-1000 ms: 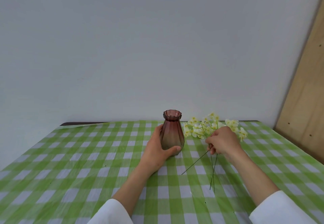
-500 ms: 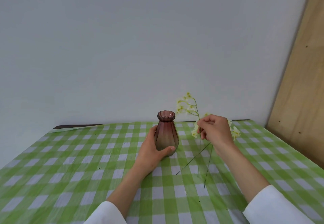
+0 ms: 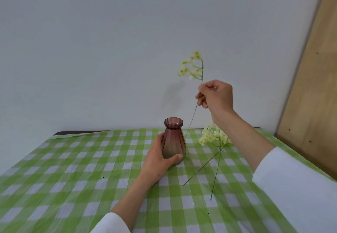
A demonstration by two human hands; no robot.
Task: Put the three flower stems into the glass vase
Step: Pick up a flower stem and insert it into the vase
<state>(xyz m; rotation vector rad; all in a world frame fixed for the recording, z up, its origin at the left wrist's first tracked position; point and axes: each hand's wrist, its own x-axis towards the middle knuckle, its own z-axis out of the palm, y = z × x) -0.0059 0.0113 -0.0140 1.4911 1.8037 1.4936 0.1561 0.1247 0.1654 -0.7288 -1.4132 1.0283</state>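
Head view. Your left hand (image 3: 160, 157) wraps the lower body of the ribbed, plum-tinted glass vase (image 3: 174, 139), thumb across the front near the base and fingers behind. The vase stands upright on the green-and-white checked tablecloth (image 3: 87, 169), and its scalloped mouth is empty. Your right hand (image 3: 216, 96) pinches the thin green stem with pale yellow blossoms (image 3: 197, 94) between thumb and fingertips, just below the flower cluster. The stem hangs nearly vertical, slightly tilted, with its cut end low, behind and just to the right of the vase neck; the exact tip is too thin to resolve. The two remaining yellow-flowered stems (image 3: 213, 152) lie crossed on the cloth to the right of the vase, blossoms toward the wall, well clear of both hands.

Step in hand: insertion of the first stem; none is in the vase.

Procedure, as a recommendation:
- Keep the left hand closed around the vase so that it cannot tip.
- Raise the stem until the cut end clears the rim, then bring it over the mouth.
- Watch the tip, not the blossoms; the long wire-like stem probably sways.
- Lower it straight down and open the pinch only once the stem rests against the rim.
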